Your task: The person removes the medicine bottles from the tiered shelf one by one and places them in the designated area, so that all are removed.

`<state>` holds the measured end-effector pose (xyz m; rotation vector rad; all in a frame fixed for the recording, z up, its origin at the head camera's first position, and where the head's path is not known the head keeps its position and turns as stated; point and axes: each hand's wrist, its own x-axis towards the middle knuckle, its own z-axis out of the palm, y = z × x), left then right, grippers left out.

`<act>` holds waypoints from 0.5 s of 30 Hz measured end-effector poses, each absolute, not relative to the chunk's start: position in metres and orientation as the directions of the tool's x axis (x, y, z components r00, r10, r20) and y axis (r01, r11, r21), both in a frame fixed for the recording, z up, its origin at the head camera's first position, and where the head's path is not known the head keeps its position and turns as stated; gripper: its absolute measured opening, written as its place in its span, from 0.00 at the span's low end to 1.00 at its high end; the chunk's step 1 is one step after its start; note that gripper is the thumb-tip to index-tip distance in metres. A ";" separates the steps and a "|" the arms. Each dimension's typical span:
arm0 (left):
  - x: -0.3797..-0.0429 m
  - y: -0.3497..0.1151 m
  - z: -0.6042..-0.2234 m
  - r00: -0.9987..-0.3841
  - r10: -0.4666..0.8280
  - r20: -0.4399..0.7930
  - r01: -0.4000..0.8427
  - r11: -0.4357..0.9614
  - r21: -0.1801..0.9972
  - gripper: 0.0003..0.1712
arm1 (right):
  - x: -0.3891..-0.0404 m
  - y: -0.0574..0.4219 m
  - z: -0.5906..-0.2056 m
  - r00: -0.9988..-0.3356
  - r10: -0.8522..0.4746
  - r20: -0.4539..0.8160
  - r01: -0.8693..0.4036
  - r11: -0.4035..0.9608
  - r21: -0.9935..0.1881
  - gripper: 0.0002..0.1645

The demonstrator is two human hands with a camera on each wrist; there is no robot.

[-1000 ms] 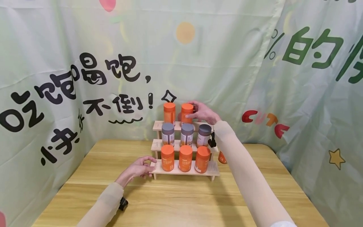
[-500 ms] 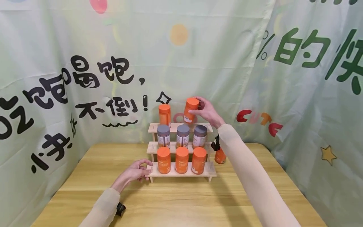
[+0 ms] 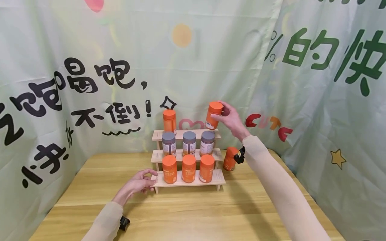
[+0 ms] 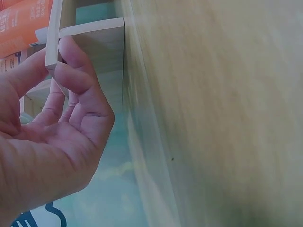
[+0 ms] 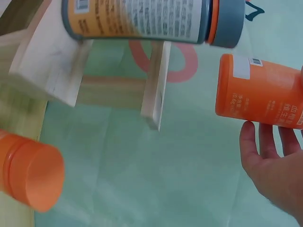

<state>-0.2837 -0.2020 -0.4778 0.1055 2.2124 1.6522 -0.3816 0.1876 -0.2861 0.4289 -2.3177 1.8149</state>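
My right hand (image 3: 231, 119) grips an orange supplement bottle (image 3: 213, 117) near the right end of the top tier. In the right wrist view this bottle (image 5: 260, 90) is apart from the shelf, held between thumb and fingers. My left hand (image 3: 138, 184) pinches the left end of the bottom board of a three-tier wooden rack (image 3: 219, 179). The left wrist view shows thumb and fingertips on either side of that board end (image 4: 54, 38). One orange bottle (image 3: 169, 121) stands top left. Grey-capped bottles (image 3: 189, 144) fill the middle tier, orange ones (image 3: 188, 169) the bottom.
Another orange bottle (image 3: 230, 160) stands on the wooden table (image 3: 181, 214), right of the rack and near my right wrist. Printed fabric (image 3: 144, 40) hangs behind and at both sides of the table.
My right hand has lifted the orange bottle off the top tier and carried it rightward. My left hand still pinches the rack's end. The head view has swung slightly right.
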 end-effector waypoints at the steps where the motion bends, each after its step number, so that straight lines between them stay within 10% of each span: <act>1: -0.284 -0.202 -0.477 -0.926 0.280 -0.253 -0.162 0.309 0.937 0.24 | -0.381 0.192 -0.286 -0.946 -0.121 0.300 -0.320 0.218 -0.922 0.42; 15: -0.286 -0.201 -0.478 -0.928 0.266 -0.261 -0.171 0.320 0.932 0.24 | -0.373 0.239 -0.317 -0.965 -0.082 0.248 -0.260 0.221 -0.940 0.44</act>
